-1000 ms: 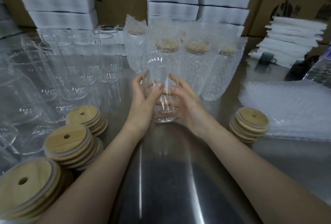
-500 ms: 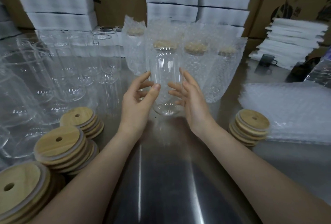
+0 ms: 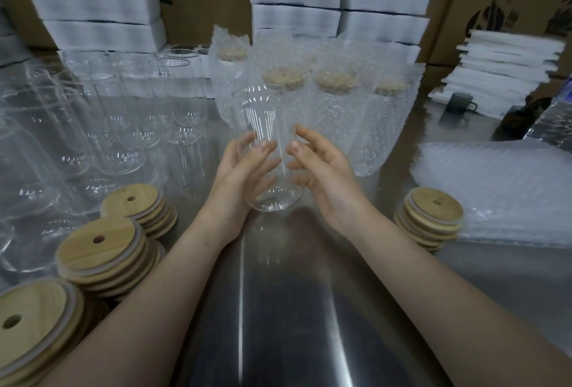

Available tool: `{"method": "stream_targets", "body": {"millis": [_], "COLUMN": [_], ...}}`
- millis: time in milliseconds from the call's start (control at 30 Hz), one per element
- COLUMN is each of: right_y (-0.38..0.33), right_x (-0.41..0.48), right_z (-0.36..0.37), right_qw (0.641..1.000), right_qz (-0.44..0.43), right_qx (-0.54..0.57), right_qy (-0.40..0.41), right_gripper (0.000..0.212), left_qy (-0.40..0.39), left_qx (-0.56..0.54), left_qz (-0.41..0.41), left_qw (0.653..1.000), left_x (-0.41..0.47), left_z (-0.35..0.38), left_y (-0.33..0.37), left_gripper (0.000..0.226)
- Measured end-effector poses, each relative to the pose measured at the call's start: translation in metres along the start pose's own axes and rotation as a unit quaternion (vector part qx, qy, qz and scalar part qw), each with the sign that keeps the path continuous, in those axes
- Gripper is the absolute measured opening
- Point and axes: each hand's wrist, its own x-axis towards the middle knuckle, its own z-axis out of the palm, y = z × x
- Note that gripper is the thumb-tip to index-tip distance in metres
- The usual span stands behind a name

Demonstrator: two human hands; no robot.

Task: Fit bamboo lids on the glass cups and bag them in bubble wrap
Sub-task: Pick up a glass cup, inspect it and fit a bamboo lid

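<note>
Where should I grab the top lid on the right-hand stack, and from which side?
Pinch the top lid by its rim from above, with the right hand, the nearer one. It lies flat on the stack, so likely only its edge offers a grip.

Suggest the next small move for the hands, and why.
Probably reach the right hand to the nearby stack of round bamboo lids and take one: the clear glass cup between the hands is unlidded, and the left hand alone could likely steady it.
</note>
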Motion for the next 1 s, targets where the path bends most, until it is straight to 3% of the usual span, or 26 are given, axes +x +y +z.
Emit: {"method": "stream_targets", "body": {"millis": [67,133,200,300,400,467,533,667,800,933,1000], "right_y": [0.001,0.002,0.002,0.007,0.014,0.016,0.017,0.013,0.003,0.001,0.0], "right_x": [-0.001,-0.002,-0.003,-0.005,-0.007,-0.008,-0.01,-0.01,-0.008,-0.005,-0.003], "right_z": [0.002,0.005,0.005,0.008,0.013,0.014,0.017,0.022,0.021,0.017,0.015], "right_qw": [0.998,0.992,0.991,0.999,0.989,0.97,0.966,0.971,0.992,0.999,0.999], "right_qz": [0.05,0.075,0.084,0.034,-0.065,-0.106,-0.113,-0.11,-0.065,0.017,0.044], "right_qx": [0.013,0.025,0.045,0.01,-0.134,-0.218,-0.233,-0.21,-0.109,-0.025,-0.008], "right_qy": [-0.044,-0.095,-0.089,-0.03,0.02,0.014,0.0,0.019,0.013,-0.012,-0.017], "right_gripper": [0.052,0.049,0.054,0.07,0.075,0.082,0.082,0.072,0.051,0.052,0.054], "left_qy": [-0.034,-0.053,-0.038,0.036,0.051,0.049,0.058,0.086,0.085,0.059,0.049], "left_qx": [-0.032,-0.024,0.018,0.043,0.032,0.022,0.036,0.061,0.071,0.044,0.038], "left_qz": [-0.017,-0.018,0.0,0.029,0.053,0.051,0.044,0.061,0.083,0.062,0.042], "left_qw": [0.999,0.998,0.999,0.998,0.997,0.997,0.997,0.993,0.99,0.995,0.997], "left_x": [-0.001,-0.001,-0.001,0.002,0.0,-0.005,-0.009,-0.009,-0.009,-0.008,-0.007], "left_z": [0.004,0.007,0.01,0.011,0.015,0.018,0.019,0.024,0.028,0.025,0.024], "left_y": [0.0,-0.001,-0.002,-0.001,-0.001,-0.002,0.001,0.005,0.001,0.001,0.002], "left_gripper": [0.043,0.041,0.044,0.039,0.051,0.06,0.069,0.066,0.059,0.051,0.064]}}
